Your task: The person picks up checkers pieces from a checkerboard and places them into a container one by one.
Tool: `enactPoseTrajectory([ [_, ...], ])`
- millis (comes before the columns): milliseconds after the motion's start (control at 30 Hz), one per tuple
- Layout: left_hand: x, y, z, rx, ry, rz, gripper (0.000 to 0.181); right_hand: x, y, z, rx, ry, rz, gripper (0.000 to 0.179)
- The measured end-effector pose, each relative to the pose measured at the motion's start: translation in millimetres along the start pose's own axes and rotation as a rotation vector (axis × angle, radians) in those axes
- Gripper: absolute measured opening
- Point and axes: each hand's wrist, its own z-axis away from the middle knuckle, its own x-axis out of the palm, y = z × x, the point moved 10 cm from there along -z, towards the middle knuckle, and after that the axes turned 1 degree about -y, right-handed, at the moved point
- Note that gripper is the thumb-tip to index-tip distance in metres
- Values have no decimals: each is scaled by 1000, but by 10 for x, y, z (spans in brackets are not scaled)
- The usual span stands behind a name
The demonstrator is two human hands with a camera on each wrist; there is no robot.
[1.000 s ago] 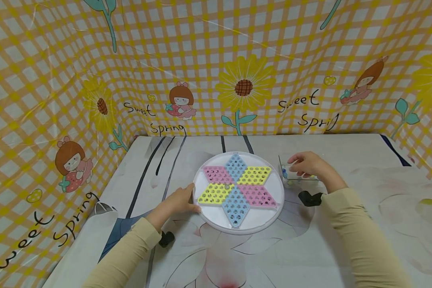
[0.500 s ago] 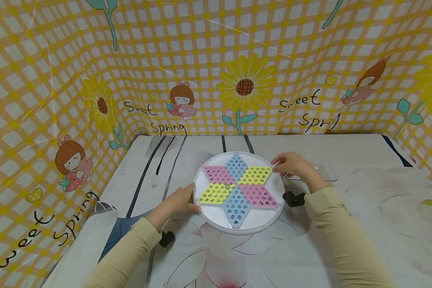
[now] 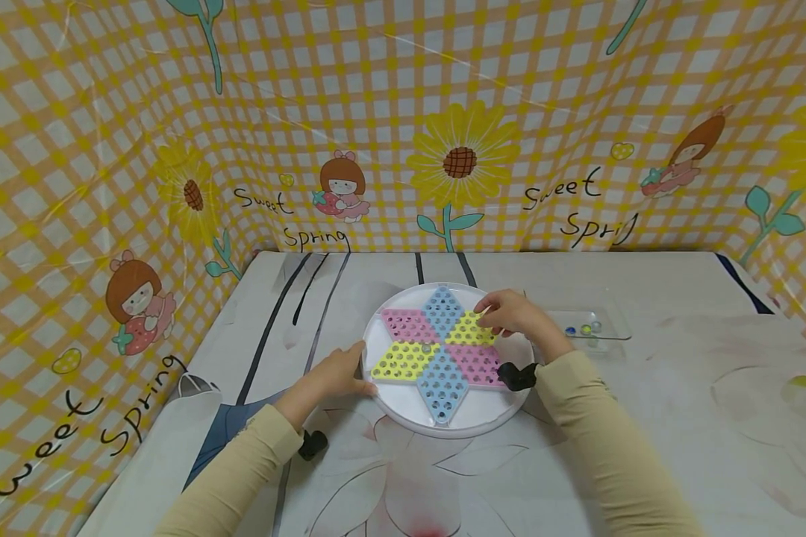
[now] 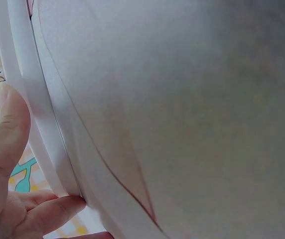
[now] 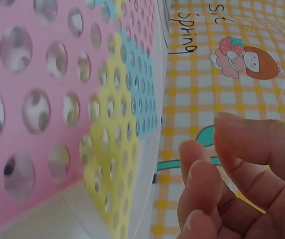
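Observation:
A round white Chinese checkers board [image 3: 392, 403] with a pink, yellow and blue star lies on the table. My left hand [image 3: 332, 373] holds its left edge; in the left wrist view the thumb [image 4: 13, 129] and fingers lie on either side of the white rim [image 4: 48, 114]. One clear marble [image 3: 426, 348] sits near the star's middle. My right hand [image 3: 513, 313] is over the yellow point [image 3: 466, 332] at the upper right, fingers curled towards the thumb. In the right wrist view the fingertips [image 5: 200, 179] are above the board; whether they hold a marble cannot be seen.
Right of the board stands a clear tray [image 3: 611, 335] with several marbles, including a blue marble [image 3: 570, 330]. Checked cloth [image 3: 376, 89] hangs behind and at both sides. A dark wrist camera [image 3: 516, 376] hangs over the board's right edge.
My right hand has moved left, from the clear tray past the board's rim to over the yellow point. The left hand stays at the board's left edge.

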Motion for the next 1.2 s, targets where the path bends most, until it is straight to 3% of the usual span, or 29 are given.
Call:
enactPoseTrajectory([
  [833, 4, -11, 4, -26, -5, 13, 92, 575, -282, -229, -67, -67, -83, 28],
  [1200, 18, -30, -28, -21, 1, 0, 91, 725, -342, -316, -57, -58, -12, 26],
])
